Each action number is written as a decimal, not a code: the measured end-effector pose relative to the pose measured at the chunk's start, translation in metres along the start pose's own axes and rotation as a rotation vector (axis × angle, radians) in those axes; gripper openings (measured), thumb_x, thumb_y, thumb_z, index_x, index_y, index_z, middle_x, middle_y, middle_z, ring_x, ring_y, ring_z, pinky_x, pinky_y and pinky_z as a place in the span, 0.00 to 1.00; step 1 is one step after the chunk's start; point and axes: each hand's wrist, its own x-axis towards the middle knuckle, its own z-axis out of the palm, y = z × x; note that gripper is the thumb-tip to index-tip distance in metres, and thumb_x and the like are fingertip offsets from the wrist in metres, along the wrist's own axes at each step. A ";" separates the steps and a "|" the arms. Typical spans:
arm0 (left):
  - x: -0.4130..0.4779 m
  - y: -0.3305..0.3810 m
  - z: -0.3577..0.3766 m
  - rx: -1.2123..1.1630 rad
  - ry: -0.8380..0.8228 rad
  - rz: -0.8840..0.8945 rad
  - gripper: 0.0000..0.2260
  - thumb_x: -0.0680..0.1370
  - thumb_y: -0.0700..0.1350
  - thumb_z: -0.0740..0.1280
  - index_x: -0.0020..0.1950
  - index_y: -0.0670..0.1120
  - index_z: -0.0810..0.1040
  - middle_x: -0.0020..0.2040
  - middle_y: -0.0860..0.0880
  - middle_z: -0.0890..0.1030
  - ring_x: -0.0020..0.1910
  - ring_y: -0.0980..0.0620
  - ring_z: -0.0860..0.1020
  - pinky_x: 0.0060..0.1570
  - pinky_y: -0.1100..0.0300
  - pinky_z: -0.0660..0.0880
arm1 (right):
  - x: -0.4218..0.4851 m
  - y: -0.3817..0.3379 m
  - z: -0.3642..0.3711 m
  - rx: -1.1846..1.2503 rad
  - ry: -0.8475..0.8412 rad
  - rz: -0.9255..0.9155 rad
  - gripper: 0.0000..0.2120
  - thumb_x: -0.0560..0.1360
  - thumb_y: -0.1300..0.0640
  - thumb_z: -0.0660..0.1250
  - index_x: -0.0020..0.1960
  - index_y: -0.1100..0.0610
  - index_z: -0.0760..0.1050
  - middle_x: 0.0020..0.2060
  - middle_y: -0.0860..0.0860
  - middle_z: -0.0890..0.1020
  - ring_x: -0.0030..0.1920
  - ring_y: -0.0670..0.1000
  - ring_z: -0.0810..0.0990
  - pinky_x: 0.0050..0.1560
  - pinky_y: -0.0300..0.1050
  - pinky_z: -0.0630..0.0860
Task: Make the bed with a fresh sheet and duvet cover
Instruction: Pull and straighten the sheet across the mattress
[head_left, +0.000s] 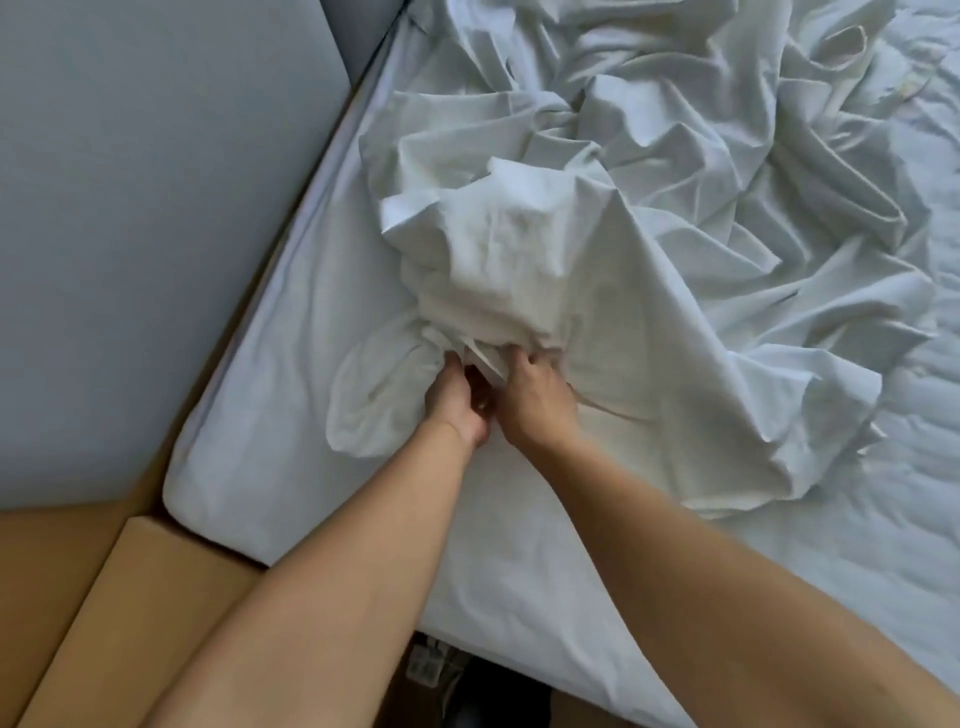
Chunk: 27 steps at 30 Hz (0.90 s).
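A crumpled white duvet cover (649, 218) lies in a heap across the bed, over a white fitted sheet (270, 395) that covers the mattress corner. My left hand (457, 400) and my right hand (535, 395) sit side by side at the near end of a bunched part of the cover (498, 280). Both hands curl their fingers into the gathered fabric edge and grip it. The fingertips are hidden in the folds.
A grey wall (145, 218) runs along the bed's left side. A light wooden bed frame (104, 597) wraps the near left corner. A dark object with a label (441, 670) lies on the floor below the bed edge.
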 end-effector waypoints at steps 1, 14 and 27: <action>0.001 0.006 -0.002 0.060 0.055 0.071 0.19 0.85 0.56 0.59 0.62 0.43 0.80 0.54 0.44 0.85 0.49 0.47 0.85 0.49 0.54 0.82 | 0.006 -0.004 0.001 0.059 0.030 -0.047 0.16 0.78 0.60 0.64 0.65 0.58 0.75 0.57 0.61 0.80 0.57 0.65 0.79 0.51 0.55 0.77; -0.057 0.227 -0.030 0.271 0.159 0.605 0.32 0.76 0.74 0.54 0.62 0.52 0.80 0.54 0.53 0.85 0.64 0.45 0.80 0.51 0.54 0.78 | -0.130 0.082 0.001 -0.321 -0.404 -0.675 0.22 0.79 0.62 0.58 0.68 0.44 0.76 0.45 0.49 0.82 0.44 0.57 0.82 0.34 0.46 0.68; -0.097 -0.097 -0.201 0.985 0.389 0.252 0.16 0.82 0.57 0.64 0.49 0.45 0.81 0.46 0.48 0.84 0.47 0.45 0.82 0.51 0.48 0.80 | -0.153 0.043 0.040 0.112 -0.926 -0.433 0.10 0.77 0.55 0.69 0.56 0.48 0.84 0.62 0.44 0.80 0.62 0.46 0.77 0.65 0.46 0.72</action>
